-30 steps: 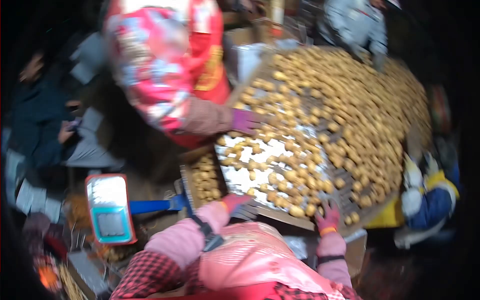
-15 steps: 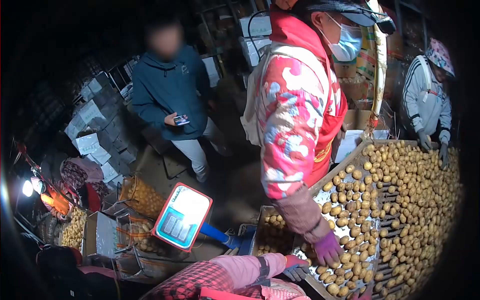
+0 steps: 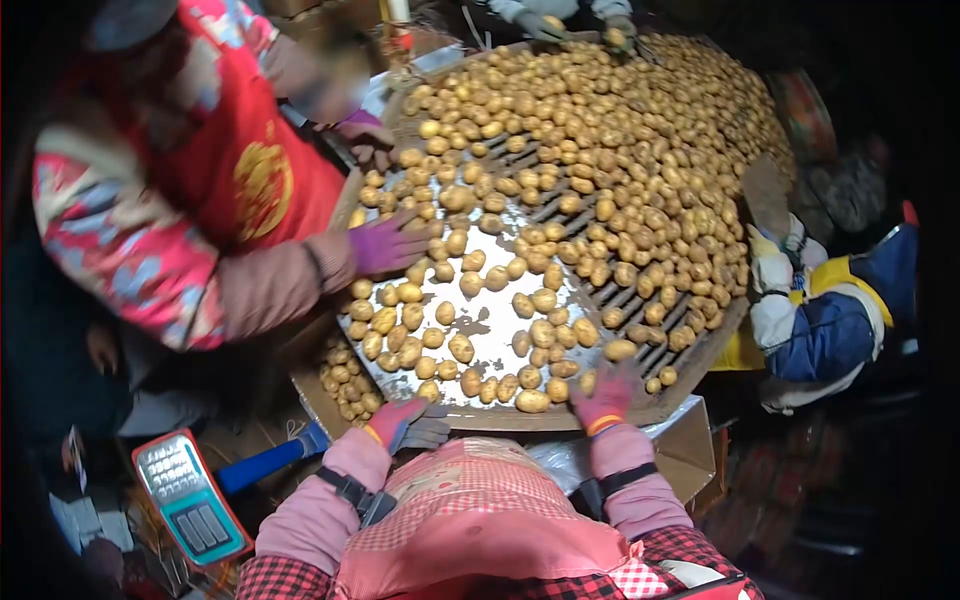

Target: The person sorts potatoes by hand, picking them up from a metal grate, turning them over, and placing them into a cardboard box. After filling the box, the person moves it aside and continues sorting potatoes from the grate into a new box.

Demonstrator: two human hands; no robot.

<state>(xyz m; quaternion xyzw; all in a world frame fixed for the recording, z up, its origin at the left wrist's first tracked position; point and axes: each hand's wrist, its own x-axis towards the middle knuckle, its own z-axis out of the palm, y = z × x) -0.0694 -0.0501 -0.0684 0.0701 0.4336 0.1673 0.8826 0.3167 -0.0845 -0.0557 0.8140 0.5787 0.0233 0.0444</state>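
My left hand (image 3: 408, 424), in a pink and grey glove, lies at the near rim of the sorting table (image 3: 470, 418). Its fingers are stretched out to the right and hold nothing. Further right, my right hand (image 3: 606, 393) reaches over the same rim, its gloved fingers extended and slightly blurred beside a few potatoes (image 3: 533, 401). Between and beyond both hands, loose potatoes lie on a shiny metal sheet (image 3: 490, 335). A dense heap of potatoes (image 3: 640, 170) covers the dark bars (image 3: 640, 325) behind it.
At left, a co-worker in a red apron (image 3: 290, 180) has purple-gloved hands (image 3: 388, 245) by the potatoes. More gloved hands (image 3: 540, 25) work at the far edge. Someone in blue and yellow (image 3: 830, 310) stands right. A scale (image 3: 192, 495), potato bin (image 3: 345, 380) and cardboard box (image 3: 688, 450) sit below the table.
My view has swung right and down toward the table. Both my hands now show at the near rim. The co-worker's purple-gloved hand has moved back from the near side of the sheet.
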